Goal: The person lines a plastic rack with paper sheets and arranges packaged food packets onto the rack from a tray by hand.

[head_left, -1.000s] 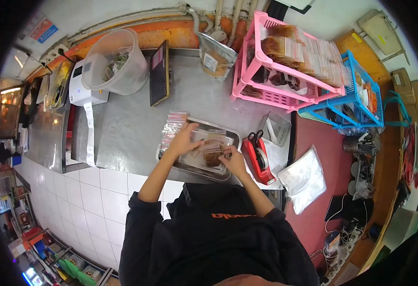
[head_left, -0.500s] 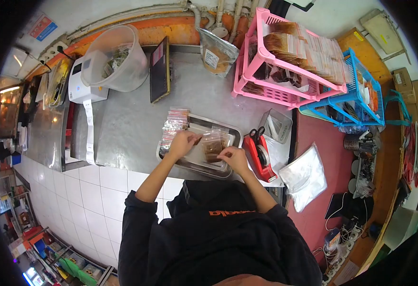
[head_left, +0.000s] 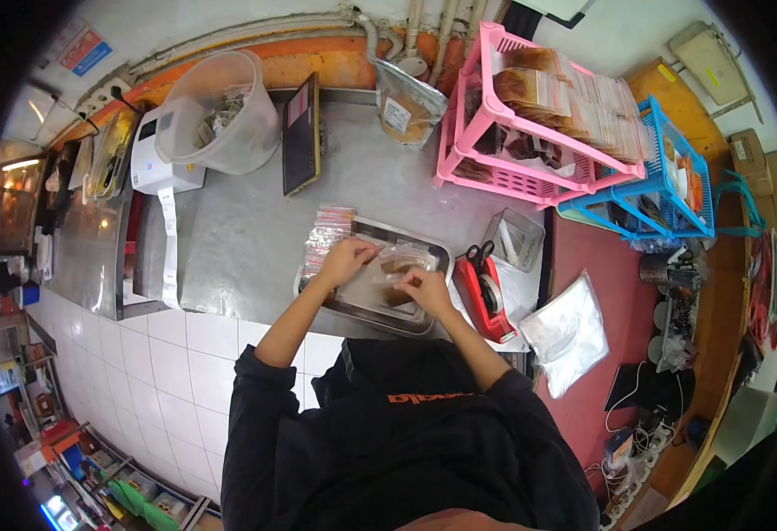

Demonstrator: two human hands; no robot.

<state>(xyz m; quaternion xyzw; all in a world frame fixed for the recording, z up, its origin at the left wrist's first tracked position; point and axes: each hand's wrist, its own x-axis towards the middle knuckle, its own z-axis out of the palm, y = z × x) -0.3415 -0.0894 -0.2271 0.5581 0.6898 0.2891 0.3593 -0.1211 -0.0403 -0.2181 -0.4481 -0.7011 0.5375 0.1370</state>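
A small clear zip bag with brown contents (head_left: 399, 265) is held over a steel tray (head_left: 447, 258). At the bag's upper left edge, my left hand (head_left: 346, 260) is closed in a pinch. My right hand (head_left: 427, 291) is closed on its lower right side, the fingertips partly covering it. Beside my left hand, a row of overlapping filled zip bags (head_left: 330, 232) lies along the tray's left end.
A red tape dispenser (head_left: 487, 301) with scissors (head_left: 479, 255) sits right of the tray. Behind are a tablet (head_left: 301, 137), a clear tub (head_left: 245, 124), a label printer (head_left: 146, 157), a standing pouch (head_left: 403, 111) and a pink rack (head_left: 494, 111) of filled bags.
My left hand has risen slightly to the bag's upper edge. My right hand has moved a little up and left, and the bag has tilted. The view has shifted slightly.
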